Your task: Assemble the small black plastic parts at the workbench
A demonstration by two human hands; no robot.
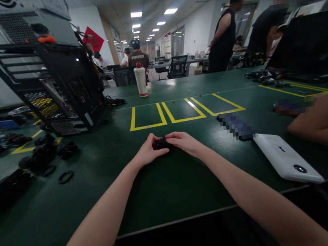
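Close to the middle of the green table (173, 187), both of my hands are on a small black cable bundle (162, 143); its details are too dark to make out. My left hand (150, 149) grips it from the left, thumb in front and fingers behind. On the other side, my right hand (184, 142) pinches its right end between fingertips. A thin dark tip sticks up from the bundle's top. Further left lie several dark coiled cables (41, 153) and a black ring-shaped loop (65, 177).
Yellow tape outlines (148, 126) mark the table beyond my hands. An open black computer case (63, 88) stands at left, a white cup (141, 81) behind. To the right are a blurred-out phone (236, 125), a white power bank-like slab (286, 158) and another person's arm (323, 115).
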